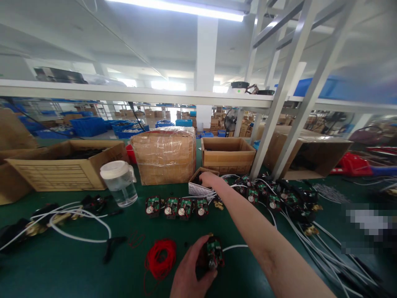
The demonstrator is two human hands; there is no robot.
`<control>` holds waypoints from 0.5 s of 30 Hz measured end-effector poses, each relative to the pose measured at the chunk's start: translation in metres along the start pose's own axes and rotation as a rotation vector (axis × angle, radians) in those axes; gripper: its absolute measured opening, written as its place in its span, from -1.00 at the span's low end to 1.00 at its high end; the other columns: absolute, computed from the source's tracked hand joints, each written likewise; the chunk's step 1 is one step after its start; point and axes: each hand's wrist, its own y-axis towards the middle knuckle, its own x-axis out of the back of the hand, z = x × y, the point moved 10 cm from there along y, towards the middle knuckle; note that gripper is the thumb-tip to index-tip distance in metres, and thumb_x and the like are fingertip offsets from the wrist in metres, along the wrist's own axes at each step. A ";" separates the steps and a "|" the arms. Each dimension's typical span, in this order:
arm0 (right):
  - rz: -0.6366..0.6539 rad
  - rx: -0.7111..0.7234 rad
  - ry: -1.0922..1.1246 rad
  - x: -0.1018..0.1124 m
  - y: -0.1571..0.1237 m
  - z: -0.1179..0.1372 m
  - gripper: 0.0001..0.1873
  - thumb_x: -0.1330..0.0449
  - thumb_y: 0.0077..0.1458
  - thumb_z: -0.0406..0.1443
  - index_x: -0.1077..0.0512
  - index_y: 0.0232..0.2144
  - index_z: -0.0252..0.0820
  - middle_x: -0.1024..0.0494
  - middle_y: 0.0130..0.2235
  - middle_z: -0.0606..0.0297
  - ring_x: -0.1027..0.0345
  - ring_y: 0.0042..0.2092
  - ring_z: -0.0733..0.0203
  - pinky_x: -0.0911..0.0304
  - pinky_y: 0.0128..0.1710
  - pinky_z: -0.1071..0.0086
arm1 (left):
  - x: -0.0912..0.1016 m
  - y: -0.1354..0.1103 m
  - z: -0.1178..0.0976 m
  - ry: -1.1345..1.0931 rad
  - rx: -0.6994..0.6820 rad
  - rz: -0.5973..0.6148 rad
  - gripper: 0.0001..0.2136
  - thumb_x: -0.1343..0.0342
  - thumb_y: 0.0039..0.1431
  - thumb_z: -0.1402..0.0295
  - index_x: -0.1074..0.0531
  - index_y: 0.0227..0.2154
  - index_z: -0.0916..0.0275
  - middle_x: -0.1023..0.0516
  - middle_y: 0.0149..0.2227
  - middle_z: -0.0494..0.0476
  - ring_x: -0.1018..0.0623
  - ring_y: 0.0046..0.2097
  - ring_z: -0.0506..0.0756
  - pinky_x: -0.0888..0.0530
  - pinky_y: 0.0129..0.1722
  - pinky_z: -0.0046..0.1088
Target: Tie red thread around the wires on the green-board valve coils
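My left hand [190, 271] grips a small black-cased assembly with a green circuit board [214, 250] near the table's front edge, thumb and fingers on either side. A white cable [235, 246] runs off to the right behind that piece. Farther back, my right hand [209, 180] reaches into a small open carton [201, 190]; its fingertips are hidden inside, so I cannot see what they touch. Between the hands, several similar circuit-board assemblies [171, 208] stand in a row, each with a round white part. A coil of red wire [151, 260] lies left of my left hand.
A lidded plastic jug of clear liquid [120, 190] stands at the left, by an open carton [58, 169]. A wrapped box [166, 157] and another carton [228, 161] line the back. White cables [313, 244] and more assemblies spread rightward. Metal posts [269, 136] support an overhead shelf.
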 end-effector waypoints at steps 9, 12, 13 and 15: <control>-0.220 -0.053 0.128 0.011 -0.021 -0.015 -0.75 -0.23 0.29 -0.20 -0.47 -0.07 -0.24 -0.51 0.01 0.16 -0.42 0.02 0.05 -0.36 0.04 0.05 | 0.000 -0.001 -0.001 -0.028 -0.009 0.014 -0.36 -0.17 -0.07 0.42 -0.36 0.17 0.01 -0.61 0.03 0.06 -0.62 -0.08 0.15 -0.52 0.01 -0.34; -0.357 -0.097 0.264 0.027 -0.035 -0.028 -0.77 -0.22 0.29 -0.19 -0.48 -0.13 -0.25 -0.53 -0.03 0.18 -0.42 0.01 0.07 -0.33 0.06 0.04 | 0.000 -0.002 -0.003 -0.053 -0.016 0.000 -0.35 -0.17 -0.09 0.44 -0.37 0.17 0.01 -0.62 0.03 0.05 -0.62 -0.08 0.15 -0.52 0.01 -0.35; -0.400 -0.107 0.321 0.032 -0.043 -0.033 -0.77 -0.22 0.29 -0.18 -0.49 -0.18 -0.26 -0.54 -0.06 0.18 -0.43 -0.02 0.08 -0.32 0.05 0.07 | 0.000 -0.002 -0.003 -0.057 -0.016 -0.003 -0.35 -0.17 -0.09 0.44 -0.38 0.17 0.02 -0.62 0.02 0.06 -0.62 -0.09 0.16 -0.52 0.01 -0.34; -0.468 -0.117 0.455 0.039 -0.063 -0.041 -0.75 -0.19 0.29 -0.16 -0.49 -0.29 -0.26 -0.58 -0.21 0.19 -0.47 -0.12 0.10 -0.33 -0.02 0.16 | 0.000 -0.002 -0.004 -0.064 -0.012 -0.005 -0.36 -0.16 -0.09 0.44 -0.39 0.16 0.02 -0.62 0.01 0.07 -0.62 -0.11 0.15 -0.52 -0.01 -0.33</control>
